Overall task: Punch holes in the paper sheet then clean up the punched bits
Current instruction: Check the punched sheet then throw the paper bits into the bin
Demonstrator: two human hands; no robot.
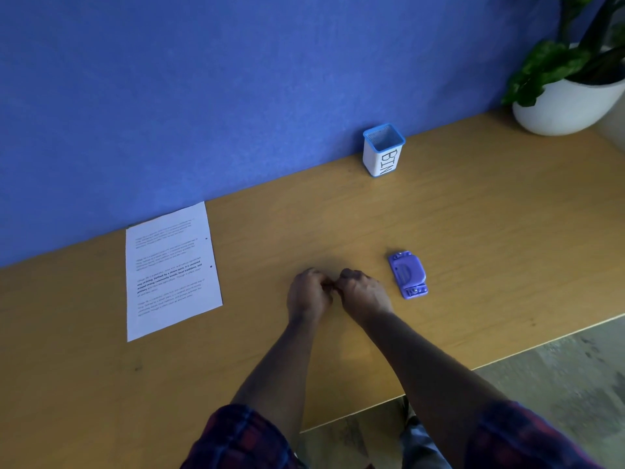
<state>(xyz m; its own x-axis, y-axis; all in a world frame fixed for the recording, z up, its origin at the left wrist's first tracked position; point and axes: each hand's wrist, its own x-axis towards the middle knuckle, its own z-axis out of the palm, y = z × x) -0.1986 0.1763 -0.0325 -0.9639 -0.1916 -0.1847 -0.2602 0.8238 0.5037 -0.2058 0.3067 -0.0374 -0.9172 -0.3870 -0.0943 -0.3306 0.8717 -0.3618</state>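
Observation:
A printed paper sheet [170, 270] lies flat at the left of the wooden desk, with two punched holes along its right edge. A purple hole punch [408, 274] rests on the desk, just right of my hands. My left hand [307, 294] and my right hand [363, 292] are side by side on the desk, fingers curled and fingertips meeting between them. Whatever sits under the fingertips is too small and hidden to make out. A small white container with a blue rim, marked BIN [384, 150], stands at the back against the wall.
The wooden desk [473, 238] runs along a blue wall. A potted plant in a white pot [568, 103] stands at the back right corner. The desk's front edge runs diagonally at lower right, with floor beyond it.

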